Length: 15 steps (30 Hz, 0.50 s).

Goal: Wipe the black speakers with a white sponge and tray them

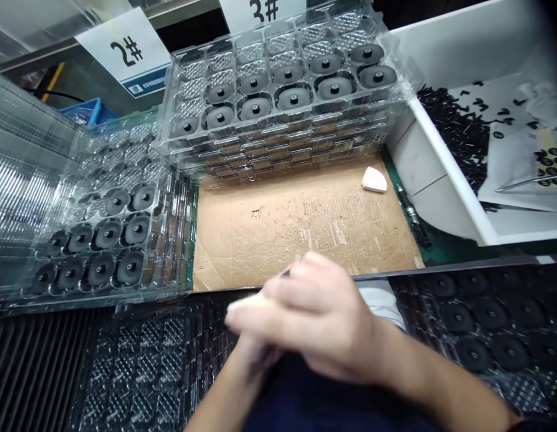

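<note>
My right hand [330, 318] is closed and laid over my left hand [259, 351], just in front of the cardboard's near edge. The two hands press together, blurred by motion. A small dark bit [285, 273] shows between the fingers; the rest of what they grip is hidden. Most of the left hand lies behind the right one, its fingers curled in. Beyond the hands lies a brown cardboard sheet [242, 240] with scuffs and small dark specks. On its far right rests a small white wedge-like piece [374, 180].
Stacked clear trays [278, 129] with round grey parts stand behind the cardboard. More such trays [155, 246] are at left. A white bin [449, 168] at right holds small black pieces and tweezers [530, 183]. A black pen [412, 216] lies beside it. Trays [138, 360] flank my lap.
</note>
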Each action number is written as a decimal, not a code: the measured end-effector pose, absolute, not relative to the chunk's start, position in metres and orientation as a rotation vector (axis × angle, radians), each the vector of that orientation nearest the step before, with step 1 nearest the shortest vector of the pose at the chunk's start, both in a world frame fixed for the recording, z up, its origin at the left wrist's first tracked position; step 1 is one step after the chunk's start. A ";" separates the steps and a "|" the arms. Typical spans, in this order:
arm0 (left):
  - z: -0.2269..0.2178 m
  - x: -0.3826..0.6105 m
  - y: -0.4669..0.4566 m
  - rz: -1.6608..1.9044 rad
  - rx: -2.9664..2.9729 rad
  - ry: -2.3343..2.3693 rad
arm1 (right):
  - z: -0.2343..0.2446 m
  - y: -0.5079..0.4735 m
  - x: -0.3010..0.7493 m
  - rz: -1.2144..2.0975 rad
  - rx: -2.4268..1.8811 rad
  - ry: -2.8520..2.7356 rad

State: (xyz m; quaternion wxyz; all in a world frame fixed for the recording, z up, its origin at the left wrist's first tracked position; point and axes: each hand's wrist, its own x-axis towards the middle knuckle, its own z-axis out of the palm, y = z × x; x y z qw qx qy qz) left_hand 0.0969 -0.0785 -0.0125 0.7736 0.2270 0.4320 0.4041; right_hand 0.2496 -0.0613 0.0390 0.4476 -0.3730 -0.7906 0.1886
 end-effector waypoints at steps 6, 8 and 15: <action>-0.001 0.098 -0.064 0.882 0.438 0.730 | -0.026 -0.061 0.281 0.776 -1.555 -1.548; -0.002 0.097 -0.063 0.891 0.422 0.756 | -0.056 -0.071 0.284 0.874 -1.590 -1.600; -0.007 0.102 -0.063 0.903 0.398 0.733 | -0.036 -0.081 0.277 0.900 -1.621 -1.557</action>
